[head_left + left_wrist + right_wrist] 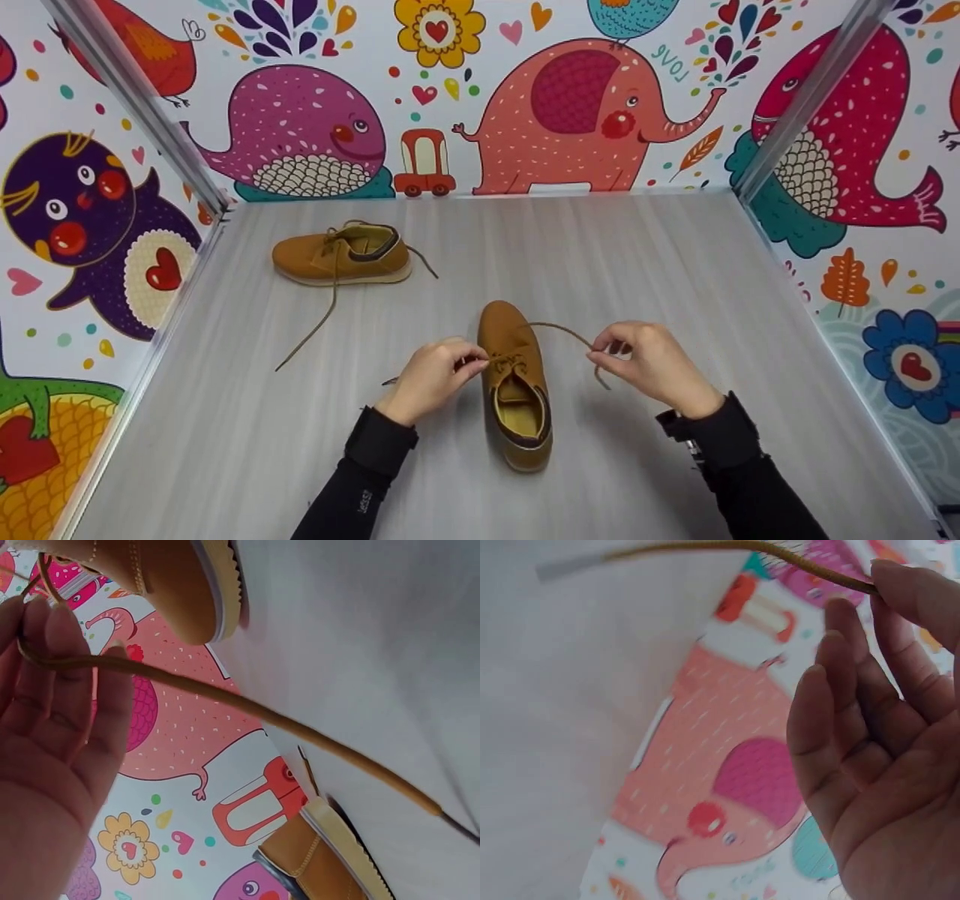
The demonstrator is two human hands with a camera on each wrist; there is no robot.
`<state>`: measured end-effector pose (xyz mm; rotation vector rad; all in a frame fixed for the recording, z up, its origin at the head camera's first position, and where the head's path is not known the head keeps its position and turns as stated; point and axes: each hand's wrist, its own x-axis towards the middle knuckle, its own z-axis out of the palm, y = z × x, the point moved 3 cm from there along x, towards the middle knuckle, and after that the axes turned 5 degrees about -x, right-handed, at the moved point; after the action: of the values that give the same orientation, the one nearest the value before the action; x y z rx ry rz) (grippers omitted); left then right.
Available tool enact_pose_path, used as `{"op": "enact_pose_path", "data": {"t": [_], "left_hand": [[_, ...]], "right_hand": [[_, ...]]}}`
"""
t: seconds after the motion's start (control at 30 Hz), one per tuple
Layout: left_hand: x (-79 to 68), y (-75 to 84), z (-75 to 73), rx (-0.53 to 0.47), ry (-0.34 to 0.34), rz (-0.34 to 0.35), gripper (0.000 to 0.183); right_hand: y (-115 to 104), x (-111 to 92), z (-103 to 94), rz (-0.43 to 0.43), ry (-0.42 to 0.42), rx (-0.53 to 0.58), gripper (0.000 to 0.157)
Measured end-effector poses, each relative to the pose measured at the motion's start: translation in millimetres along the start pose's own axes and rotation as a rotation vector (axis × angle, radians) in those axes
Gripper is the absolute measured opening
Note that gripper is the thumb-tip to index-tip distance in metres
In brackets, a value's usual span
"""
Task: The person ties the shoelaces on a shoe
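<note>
The nearer round-toed tan lace-up shoe is showing a yellow inside and dark brown collar; the farther round-toed tan shoe is repeating both. The thin brown cord shoelace is carrying a dark left-hand tip. The long black left sleeve is bearing pale lettering. The flat pale-grey surface is showing streaks; the white wall panel is displaying a white-flecked coral elephant and purple whale.

Matt leather-look shoe, cord lace, wood-look tabletop
</note>
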<state>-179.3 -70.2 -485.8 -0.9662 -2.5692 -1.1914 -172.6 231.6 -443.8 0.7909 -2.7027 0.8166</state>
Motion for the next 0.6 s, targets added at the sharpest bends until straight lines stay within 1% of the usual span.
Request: {"op": "enact_pose_path", "data": {"t": [0.07, 0.17, 0.3, 0.43, 0.6], "left_hand": [[0.7, 2.2, 0.7, -0.003, 0.011, 0.008, 0.011], [2.1, 3.9, 2.3, 0.001, 0.015, 0.012, 0.011], [4.0, 5.4, 3.3, 0.015, 0.018, 0.005, 0.011], [5.3, 7.1, 3.1, 0.017, 0.026, 0.002, 0.011], [6.3, 7.1, 3.1, 0.014, 0.030, -0.005, 0.011]], "right_hand": [[-14, 6, 1.1, -0.012, 0.001, 0.048, 0.008], [-34, 16, 3.4, -0.049, 0.029, 0.114, 0.006], [-55, 31, 8.3, -0.154, 0.106, 0.153, 0.008], [-68, 43, 15.5, -0.273, 0.186, 0.141, 0.012], [-75, 51, 24.3, -0.360, 0.249, 0.143, 0.018]]}}
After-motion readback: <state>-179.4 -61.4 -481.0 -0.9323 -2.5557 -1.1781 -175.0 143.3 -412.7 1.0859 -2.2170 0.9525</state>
